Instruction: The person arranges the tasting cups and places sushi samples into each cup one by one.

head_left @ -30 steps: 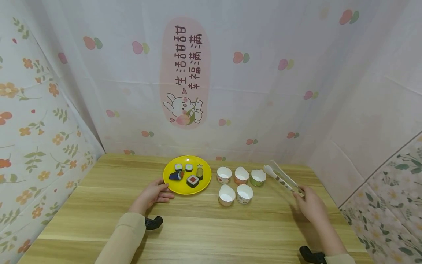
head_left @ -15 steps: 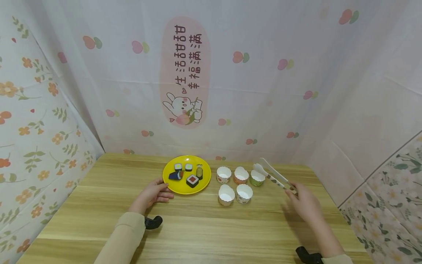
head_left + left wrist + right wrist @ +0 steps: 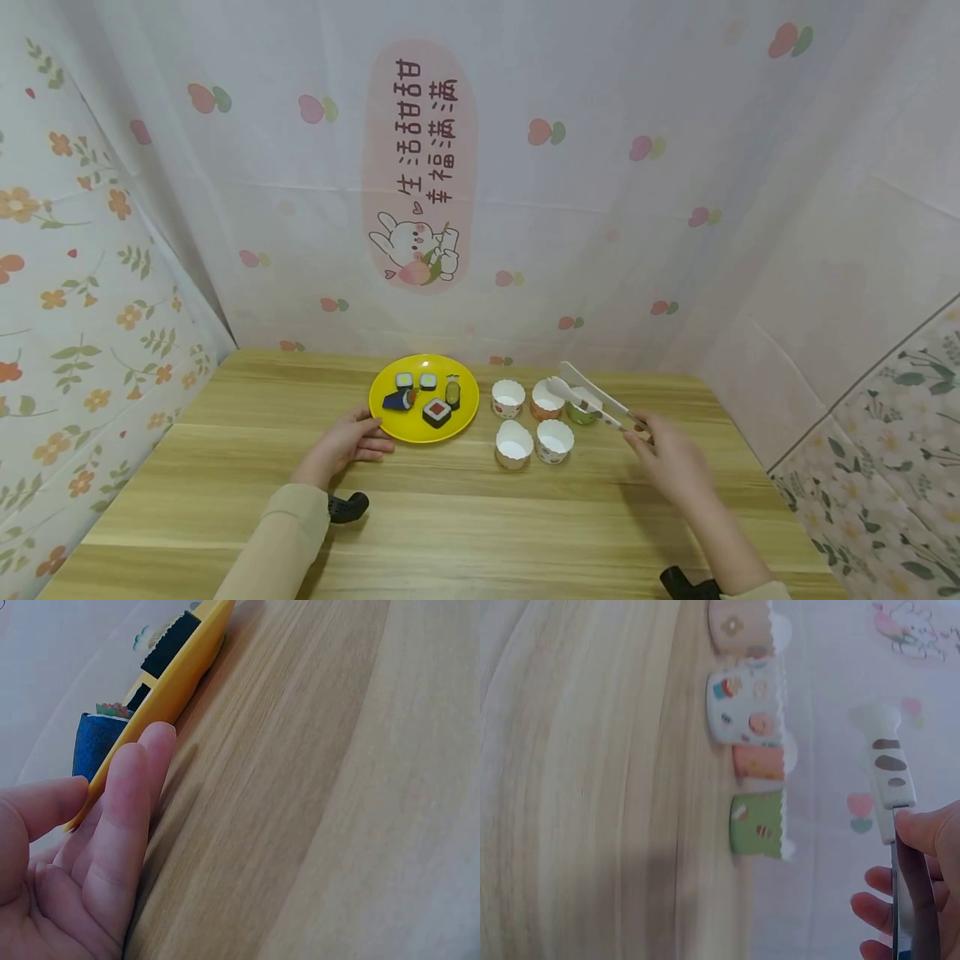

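My left hand [image 3: 348, 442] pinches the near-left rim of a yellow plate [image 3: 465, 421], thumb at the edge and fingers underneath. On the plate lie toy sushi pieces: a dark blue hand roll [image 3: 397, 400], a square roll with a red middle [image 3: 437, 411], two small white-topped rolls [image 3: 427, 381] and a yellowish piece [image 3: 452, 392]. My right hand [image 3: 671, 458] grips white tongs [image 3: 596, 392] with dark spots and metal arms, their tips apart. The tongs hang above the green paper cup [image 3: 757, 825] and the orange cup [image 3: 759, 762], overlapping both in the head view.
Several paper baking cups stand in two rows right of the plate, among them a back-left one [image 3: 508, 400] and two in front, left [image 3: 513, 446] and right [image 3: 555, 442]. A patterned curtain [image 3: 637, 208] hangs behind the wooden table [image 3: 450, 533].
My right hand has moved left with the tongs, from right of the cups to over the green and orange ones. The left hand and plate have stayed in place.
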Tool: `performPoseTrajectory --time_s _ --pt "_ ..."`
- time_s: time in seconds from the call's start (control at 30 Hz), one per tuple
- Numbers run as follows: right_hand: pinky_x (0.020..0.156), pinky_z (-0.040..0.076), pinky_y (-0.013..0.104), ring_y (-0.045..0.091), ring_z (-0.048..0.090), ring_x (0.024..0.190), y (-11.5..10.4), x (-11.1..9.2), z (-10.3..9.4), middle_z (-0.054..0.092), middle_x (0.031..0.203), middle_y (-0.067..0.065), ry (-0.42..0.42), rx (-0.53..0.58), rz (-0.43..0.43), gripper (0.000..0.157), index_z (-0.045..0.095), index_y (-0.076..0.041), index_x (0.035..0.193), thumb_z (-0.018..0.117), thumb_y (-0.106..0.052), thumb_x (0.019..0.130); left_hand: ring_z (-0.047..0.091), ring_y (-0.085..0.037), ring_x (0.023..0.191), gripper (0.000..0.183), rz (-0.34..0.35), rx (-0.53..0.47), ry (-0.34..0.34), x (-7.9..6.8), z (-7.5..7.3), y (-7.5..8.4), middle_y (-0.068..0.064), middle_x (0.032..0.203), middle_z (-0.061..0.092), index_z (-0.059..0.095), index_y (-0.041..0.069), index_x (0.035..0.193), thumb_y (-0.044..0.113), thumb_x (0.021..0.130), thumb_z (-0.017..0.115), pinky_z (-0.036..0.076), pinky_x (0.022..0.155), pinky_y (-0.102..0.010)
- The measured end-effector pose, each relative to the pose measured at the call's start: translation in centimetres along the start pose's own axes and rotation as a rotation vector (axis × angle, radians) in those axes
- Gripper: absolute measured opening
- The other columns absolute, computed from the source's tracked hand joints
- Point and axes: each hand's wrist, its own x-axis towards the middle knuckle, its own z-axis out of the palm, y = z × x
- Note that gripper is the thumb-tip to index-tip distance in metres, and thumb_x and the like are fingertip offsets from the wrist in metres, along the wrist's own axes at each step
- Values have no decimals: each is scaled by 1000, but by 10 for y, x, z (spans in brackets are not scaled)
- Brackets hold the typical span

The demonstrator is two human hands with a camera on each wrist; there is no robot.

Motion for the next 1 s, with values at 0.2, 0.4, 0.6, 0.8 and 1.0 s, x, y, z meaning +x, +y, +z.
performPoseTrajectory --time_s 0.2,0.4,0.6,0.8,1.0 --pt "57 52 41 31 66 85 -15 1 3 65 110 17 21 -14 -47 39 58 -2 123 66 -23 92 70 -24 76 43 -2 -2 4 0 -1 -1 -12 89 67 26 -8 141 12 105 38 58 64 -31" --pt "54 51 38 29 66 81 -29 1 6 66 108 15 30 -33 -81 36 61 -3 119 69 -23 90 70 -24 77 45 0 -4 -3 0 -1 -2 -12 90 67 25 -7 142 13 105 39 58 65 -31" --pt "55 53 35 28 67 81 -41 0 11 67 110 15 6 -36 -93 39 60 -3 122 68 -24 91 70 -24 77 46 -1 0 -2 -1 -1 -1 -12 90 67 24 -7 143 13 105 39 58 65 -31" --pt "53 51 32 24 67 78 -56 3 17 67 107 10 -6 -63 -114 39 61 -5 121 70 -26 89 70 -24 76 45 -4 0 -3 0 -2 -1 -12 90 67 24 -8 143 13 105 38 58 64 -31" --pt "43 43 24 19 68 74 -72 4 24 69 104 8 -3 -99 -149 38 62 -6 118 72 -26 87 70 -23 76 46 -5 0 -2 1 -2 0 -12 90 67 24 -7 143 13 104 39 58 65 -31"
